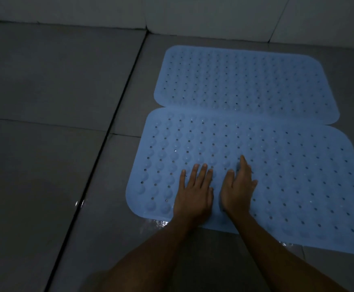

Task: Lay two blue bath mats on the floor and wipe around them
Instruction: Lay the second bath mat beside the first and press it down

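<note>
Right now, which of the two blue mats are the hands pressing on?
The near mat, closest to the camera. Both the left hand and right hand lie flat on it; the far mat by the wall is untouched.

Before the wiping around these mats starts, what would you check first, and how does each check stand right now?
1. Both mats down: the far mat and near mat lie flat on the floor. Ok.
2. Mats meet edge to edge: they touch along the middle seam. Ok.
3. Near mat pressed down: left hand and right hand rest flat on it. Ok.
4. Wiping cloth ready: none in view. Not ok.
5. Floor dry: water glints at the near mat's front edge. Not ok.
</note>
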